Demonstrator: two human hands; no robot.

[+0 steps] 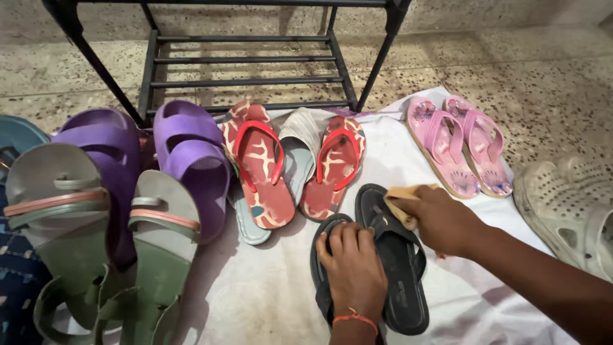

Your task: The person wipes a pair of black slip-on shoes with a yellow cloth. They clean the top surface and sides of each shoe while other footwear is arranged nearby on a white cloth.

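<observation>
A pair of black flip-flops lies on a white cloth (255, 294) on the floor. My left hand (351, 265) presses flat on the left black flip-flop (321, 255), covering most of it. My right hand (440, 217) grips a small tan cloth (399, 195) and holds it against the upper part of the right black flip-flop (399, 268), near its strap. An orange thread is tied around my left wrist.
Red patterned flip-flops (262, 166), a grey sandal (300, 144), purple slides (191, 156), green strap sandals (70, 217) and small pink slippers (456, 144) lie around. A white perforated clog (568, 204) sits at the right. A black shoe rack (249, 61) stands behind.
</observation>
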